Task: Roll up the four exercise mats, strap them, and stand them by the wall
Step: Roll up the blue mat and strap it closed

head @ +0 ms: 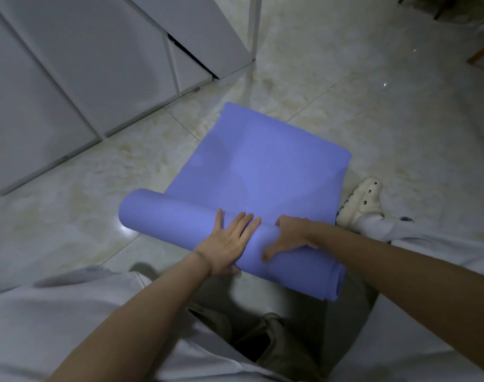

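A purple-blue exercise mat lies on the tiled floor, partly rolled. Its rolled part runs from the left to the lower right near my knees, and the flat part stretches away from me. My left hand presses flat on top of the roll with straight fingers. My right hand rests on the roll just to the right, thumb spread toward me and fingers curled over the far side of the roll. No strap and no other mat are in view.
White cabinet fronts line the left and back. A white post stands at the cabinet corner. My right foot in a cream clog is beside the mat's right edge. Wooden furniture legs show at the far right.
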{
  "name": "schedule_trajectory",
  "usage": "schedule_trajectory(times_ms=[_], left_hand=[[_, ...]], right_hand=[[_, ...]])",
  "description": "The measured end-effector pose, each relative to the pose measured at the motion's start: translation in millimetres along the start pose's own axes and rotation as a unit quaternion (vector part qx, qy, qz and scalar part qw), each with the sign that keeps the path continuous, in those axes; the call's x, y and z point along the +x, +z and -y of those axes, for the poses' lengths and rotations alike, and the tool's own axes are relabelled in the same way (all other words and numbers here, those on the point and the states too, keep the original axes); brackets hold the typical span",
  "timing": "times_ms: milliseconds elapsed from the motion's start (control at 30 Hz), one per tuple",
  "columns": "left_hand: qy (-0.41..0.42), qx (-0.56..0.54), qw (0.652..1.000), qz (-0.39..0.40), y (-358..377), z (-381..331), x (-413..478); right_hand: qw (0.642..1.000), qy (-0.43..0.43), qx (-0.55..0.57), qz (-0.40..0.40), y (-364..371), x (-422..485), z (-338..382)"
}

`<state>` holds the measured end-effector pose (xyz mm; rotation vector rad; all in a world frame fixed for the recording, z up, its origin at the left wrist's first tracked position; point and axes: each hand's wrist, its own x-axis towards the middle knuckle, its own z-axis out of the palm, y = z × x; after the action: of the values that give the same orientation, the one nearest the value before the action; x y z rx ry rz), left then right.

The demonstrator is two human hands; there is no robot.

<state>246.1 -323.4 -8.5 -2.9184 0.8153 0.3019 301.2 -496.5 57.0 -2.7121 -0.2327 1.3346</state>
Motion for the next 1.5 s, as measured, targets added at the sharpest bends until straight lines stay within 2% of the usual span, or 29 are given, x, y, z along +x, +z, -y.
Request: schedule_trajectory(times_ms=[133,200,433,500,567,667,733,767,833,867,1033,1100,1167,1233,1433,1500], left_hand=[[0.001,-0.011,1.0,-0.001,-2,1,-3],[0.013,-0.011,0.999,-0.027,-2,5,-5],[0.032,-0.008,0.994,-0.105,6,3,-6],[0.027,-0.026,0.99,-0.139,5,4,-4],[0.02,-0.056,0.986,-0.158,3,5,-2],[0.005,-0.085,0.989,-0.124,5,10,5],[-0.009,-0.12,0.99,-0.072,4,13,10],[-0.019,-0.144,0.988,-0.045,4,14,12],[-0.034,-0.184,0.982,-0.002,5,15,15],[-0.036,-0.19,0.981,0.001,4,14,16],[-0.041,-0.198,0.979,0.011,9,20,20],[-0.043,-0.22,0.974,0.014,8,23,20],[-0.044,-0.24,0.97,0.023,8,24,19],[-0.045,-0.236,0.971,0.017,9,21,17],[-0.06,-0.124,0.991,0.007,9,7,12],[-0.051,-0.089,0.994,-0.044,9,4,8]], right_hand=[[0.993,0.024,0.106,0.055,-8,-3,-4],[0.988,0.028,0.133,0.079,-10,-2,-4],[0.981,0.025,0.163,0.098,-5,-2,-3],[0.989,0.019,0.118,0.083,-8,-2,0],[0.997,-0.008,0.057,0.055,-10,-2,2],[0.996,-0.051,-0.062,-0.028,-1,-12,8],[0.961,-0.083,-0.216,-0.15,20,-17,13],[0.942,-0.073,-0.273,-0.183,30,-19,15],[0.921,-0.064,-0.279,-0.265,45,-13,15],[0.918,-0.074,-0.269,-0.281,47,-5,14],[0.916,-0.087,-0.299,-0.252,32,-4,16],[0.916,-0.126,-0.284,-0.255,19,-11,17],[0.941,-0.134,-0.247,-0.187,7,-7,15],[0.974,-0.092,-0.19,-0.088,-4,-5,12],[0.998,-0.042,-0.038,-0.014,-17,3,0],[0.999,-0.028,0.029,0.006,-18,5,-5]])
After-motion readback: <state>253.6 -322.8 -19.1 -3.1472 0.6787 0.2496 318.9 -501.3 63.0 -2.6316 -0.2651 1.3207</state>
